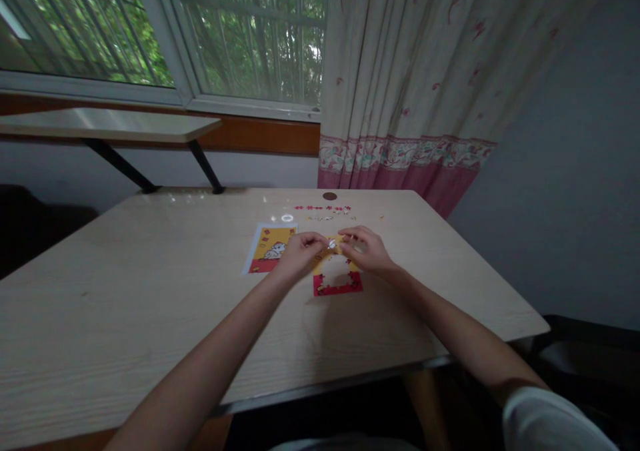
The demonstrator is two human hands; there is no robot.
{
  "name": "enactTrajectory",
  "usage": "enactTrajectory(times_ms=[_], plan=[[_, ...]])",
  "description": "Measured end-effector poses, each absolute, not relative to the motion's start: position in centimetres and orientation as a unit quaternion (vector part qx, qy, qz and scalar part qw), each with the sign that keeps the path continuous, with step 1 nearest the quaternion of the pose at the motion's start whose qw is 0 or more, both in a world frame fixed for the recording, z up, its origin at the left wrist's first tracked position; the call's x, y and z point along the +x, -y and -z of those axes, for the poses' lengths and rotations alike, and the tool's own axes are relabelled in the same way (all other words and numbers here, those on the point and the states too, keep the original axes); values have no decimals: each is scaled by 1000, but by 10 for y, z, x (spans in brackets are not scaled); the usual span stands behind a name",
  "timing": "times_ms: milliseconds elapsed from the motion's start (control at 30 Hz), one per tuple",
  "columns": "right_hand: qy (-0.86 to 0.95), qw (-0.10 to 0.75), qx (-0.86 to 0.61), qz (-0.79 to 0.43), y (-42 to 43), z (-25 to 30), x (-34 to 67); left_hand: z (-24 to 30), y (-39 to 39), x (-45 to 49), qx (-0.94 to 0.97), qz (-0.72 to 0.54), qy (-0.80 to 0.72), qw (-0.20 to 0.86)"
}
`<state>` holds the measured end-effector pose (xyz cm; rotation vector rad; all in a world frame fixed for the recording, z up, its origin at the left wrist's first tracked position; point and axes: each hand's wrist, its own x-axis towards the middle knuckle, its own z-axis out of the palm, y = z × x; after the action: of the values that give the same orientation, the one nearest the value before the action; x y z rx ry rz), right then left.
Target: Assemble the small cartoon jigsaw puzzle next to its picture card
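My left hand (pixel 300 252) and my right hand (pixel 365 247) meet above a yellow and red card (pixel 338 281) lying on the wooden table (pixel 150 291). Both hands have their fingers pinched together around a tiny white piece (pixel 332 243) held between them, just over the card's upper edge. A second card (pixel 270 247), yellow with a white cartoon animal, lies flat to the left of my left hand.
Rows of small red and pale pieces (pixel 325 209) lie beyond the cards, near a round brown cap (pixel 329 196). A narrow bench (pixel 110 125) stands under the window at the back left. A curtain (pixel 415 77) hangs at the back right.
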<state>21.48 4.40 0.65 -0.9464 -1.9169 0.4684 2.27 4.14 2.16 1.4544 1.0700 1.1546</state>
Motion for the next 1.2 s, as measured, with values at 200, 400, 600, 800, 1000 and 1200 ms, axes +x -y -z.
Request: enactTrajectory(times_ms=[200,400,600,800,1000,1200], plan=[[863,407,-300,-17,-39,-12,219,-23,-39,19,654,-426,-446,438],[858,405,-315,10,-37,-10,219,-15,-40,18,675,-433,-429,417],[841,376,-389,-17,-42,-4,224,-12,-40,-2,779,-362,-460,222],[854,244,-451,-90,-50,15,224,-9,-36,-10,887,-216,-406,38],[849,233,-465,-95,-47,15,222,-8,-34,-7,905,-187,-381,31],[851,242,-458,-87,-45,11,219,-9,-31,-6,905,-180,-383,38]])
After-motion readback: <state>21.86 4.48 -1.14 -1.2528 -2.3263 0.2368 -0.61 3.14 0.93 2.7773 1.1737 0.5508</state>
